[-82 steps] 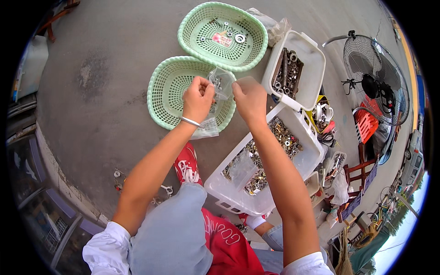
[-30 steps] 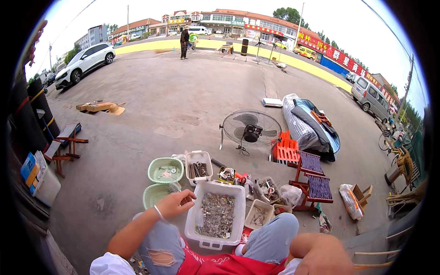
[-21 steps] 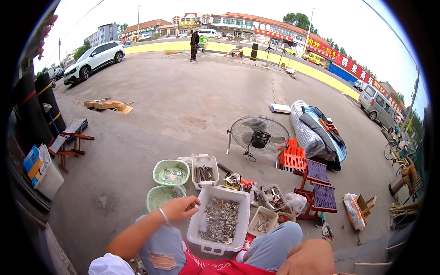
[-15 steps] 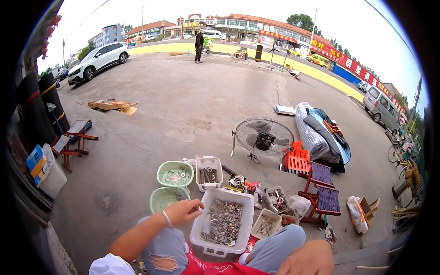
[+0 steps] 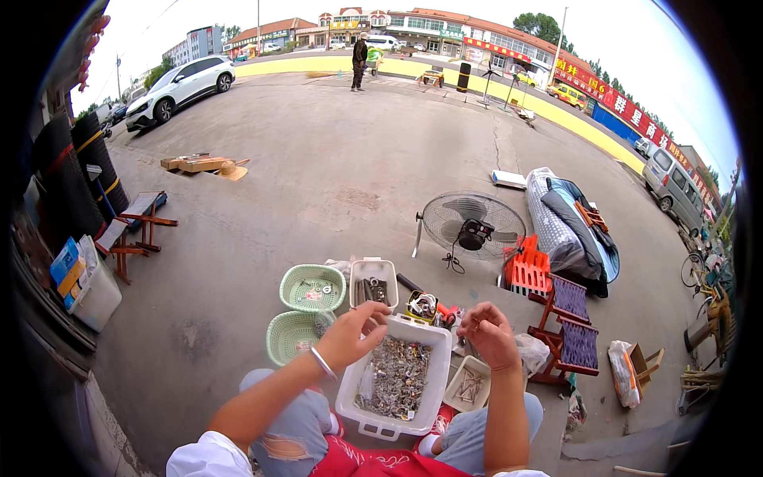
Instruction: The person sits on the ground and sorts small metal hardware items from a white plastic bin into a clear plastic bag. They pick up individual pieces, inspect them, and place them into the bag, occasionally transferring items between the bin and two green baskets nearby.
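Between my knees stands a white plastic tub [image 5: 439,374], its bottom covered with small mixed metal parts [image 5: 393,380]. Over its far left corner hovers my left hand [image 5: 355,332], fingers loosely bent, the thumb apart from them and nothing visible in between. My right hand [image 5: 489,340] is raised beyond the tub's right rim, its fingers curled in against the thumb. Whatever it may pinch is too small to make out. Two green baskets [image 5: 288,318] sit left of the tub. Behind it is a smaller white bin [image 5: 383,268] with dark metal pieces.
Right of the tub, a cream tray [image 5: 465,395] holds thin pieces. A floor fan [image 5: 475,232], orange plastic crates [image 5: 530,266] and folding stools [image 5: 574,346] stand ahead and right. Tyres [image 5: 95,163] line the left wall. A person [image 5: 359,62] stands far off near a white car [image 5: 187,86].
My right hand has risen from my right knee to beside the tub. My left hand has moved right and farther forward, over the tub's far corner. The whole view has shifted slightly.
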The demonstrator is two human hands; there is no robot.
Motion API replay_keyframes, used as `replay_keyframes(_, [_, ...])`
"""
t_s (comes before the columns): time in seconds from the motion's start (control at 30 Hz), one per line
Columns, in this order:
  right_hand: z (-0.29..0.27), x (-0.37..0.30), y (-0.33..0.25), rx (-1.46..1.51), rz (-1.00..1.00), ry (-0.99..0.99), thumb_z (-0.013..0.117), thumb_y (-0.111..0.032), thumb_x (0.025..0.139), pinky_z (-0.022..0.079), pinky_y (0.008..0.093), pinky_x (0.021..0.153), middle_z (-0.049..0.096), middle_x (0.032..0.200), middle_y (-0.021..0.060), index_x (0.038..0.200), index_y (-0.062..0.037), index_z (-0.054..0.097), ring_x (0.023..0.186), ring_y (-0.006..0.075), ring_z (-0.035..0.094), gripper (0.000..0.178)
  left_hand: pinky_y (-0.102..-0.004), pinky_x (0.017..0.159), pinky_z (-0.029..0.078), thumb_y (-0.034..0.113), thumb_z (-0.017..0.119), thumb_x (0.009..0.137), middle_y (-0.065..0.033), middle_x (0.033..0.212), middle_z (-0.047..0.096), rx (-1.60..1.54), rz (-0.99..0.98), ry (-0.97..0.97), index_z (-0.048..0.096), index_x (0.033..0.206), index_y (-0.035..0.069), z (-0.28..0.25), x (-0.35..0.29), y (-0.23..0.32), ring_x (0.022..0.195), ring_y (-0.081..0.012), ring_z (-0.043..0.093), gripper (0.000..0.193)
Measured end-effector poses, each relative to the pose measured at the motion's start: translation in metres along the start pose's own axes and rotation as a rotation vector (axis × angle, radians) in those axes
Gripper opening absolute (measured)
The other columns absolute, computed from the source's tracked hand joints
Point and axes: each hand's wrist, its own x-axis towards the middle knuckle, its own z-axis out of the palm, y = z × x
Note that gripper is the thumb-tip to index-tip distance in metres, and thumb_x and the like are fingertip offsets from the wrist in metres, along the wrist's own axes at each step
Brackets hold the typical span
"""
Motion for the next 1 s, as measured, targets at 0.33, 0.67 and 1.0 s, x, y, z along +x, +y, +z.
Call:
replay_keyframes(0.33, [-0.210, -0.040, 0.240, -0.032, 0.511, 1.040, 0.059, -0.003, 0.083, 0.053, 0.0343, 0.071, 0.062, 0.091, 0.0109, 0.109, 0.0014, 0.055, 0.082, 0.0238, 0.062, 0.027, -0.0286, 0.078, 0.049, 0.017, 0.053, 0.092, -0.0097, 0.105, 0.059, -0.776, -0.432, 0.399, 0.049, 0.116, 0.002, -0.008, 0.053, -0.069, 0.088, -0.0142, 0.058, 0.028])
replay_keyframes(0.67, [-0.230, -0.047, 0.367, -1.620, 0.782, 0.451, 0.059, -0.001, 0.073, 0.050, 0.0382, 0.080, 0.062, 0.106, 0.0159, 0.111, -0.0030, 0.061, 0.092, 0.0316, 0.061, 0.038, -0.0277, 0.079, 0.048, 0.016, 0.051, 0.093, -0.0102, 0.106, 0.058, -0.776, -0.522, 0.343, 0.049, 0.117, 0.002, 0.005, 0.065, -0.087, 0.086, -0.0131, 0.059, 0.027])
replay_keyframes(1.0, [-0.225, -0.018, 0.385, -1.987, 0.761, 0.264, 0.057, -0.012, 0.080, 0.052, 0.0413, 0.077, 0.060, 0.102, 0.0110, 0.100, -0.0084, 0.064, 0.095, 0.0286, 0.061, 0.022, -0.0284, 0.078, 0.051, 0.013, 0.049, 0.094, -0.0098, 0.106, 0.059, -0.882, -0.510, 0.167, 0.046, 0.116, 0.002, 0.026, 0.078, -0.096, 0.086, -0.0139, 0.060, 0.024])
